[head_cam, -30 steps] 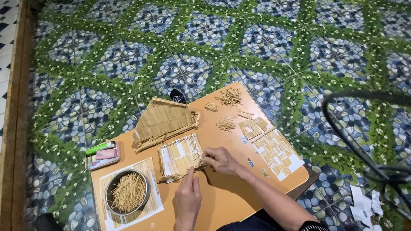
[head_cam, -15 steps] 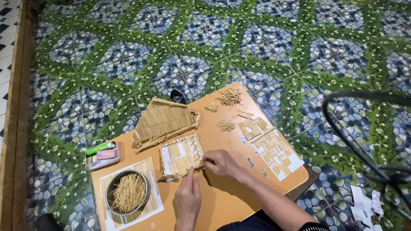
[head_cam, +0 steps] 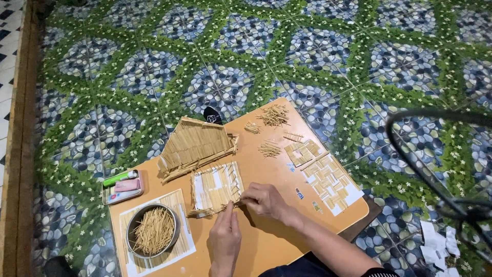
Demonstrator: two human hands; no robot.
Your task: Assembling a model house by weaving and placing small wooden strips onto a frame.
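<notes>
A small panel of thin wooden sticks on white paper (head_cam: pixel 216 187) lies on the orange low table (head_cam: pixel 266 246). My left hand (head_cam: pixel 224 241) rests at the panel's near edge, fingers pinched on a thin stick. My right hand (head_cam: pixel 265 199) touches the panel's lower right corner, fingertips closed on the same spot. A model roof made of sticks (head_cam: pixel 196 146) stands just behind the panel.
A round metal bowl of loose sticks (head_cam: pixel 152 231) sits at the table's left front on a stick mat. A tray with a green tube (head_cam: pixel 122 185) lies behind it. Woven stick panels (head_cam: pixel 328 177) and stick piles (head_cam: pixel 274 115) occupy the right side. Patterned tile floor surrounds.
Both hands stay at the panel's near edge with only small finger movements. Nothing else has moved.
</notes>
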